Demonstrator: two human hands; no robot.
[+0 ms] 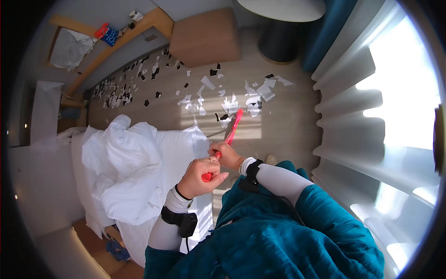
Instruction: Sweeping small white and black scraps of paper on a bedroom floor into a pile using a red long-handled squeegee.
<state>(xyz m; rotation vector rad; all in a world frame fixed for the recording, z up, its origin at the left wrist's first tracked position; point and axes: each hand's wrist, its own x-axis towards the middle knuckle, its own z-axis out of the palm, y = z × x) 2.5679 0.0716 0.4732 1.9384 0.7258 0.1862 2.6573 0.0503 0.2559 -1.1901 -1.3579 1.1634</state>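
Note:
Both my hands are closed around the red handle of a long tool, probably a broom, whose pink-red head (238, 120) reaches down to the floor. My left hand (200, 176) grips near the handle's end, close to me. Farther along it is my right hand (226, 155). White torn pieces (230, 105) and dark scraps lie around the head, and a larger white piece (266, 93) rests a little beyond it to the right. More black and white scraps (116, 94) are strewn along the wall at the upper left.
A bed with a rumpled white duvet (120, 171) stands at my left. Beyond the scraps are a brown upholstered ottoman (205, 38) and a round table (285, 9) on a dark pedestal. Sheer curtains (352, 115) hang at the right. A light clog (271, 159) shows near my right arm.

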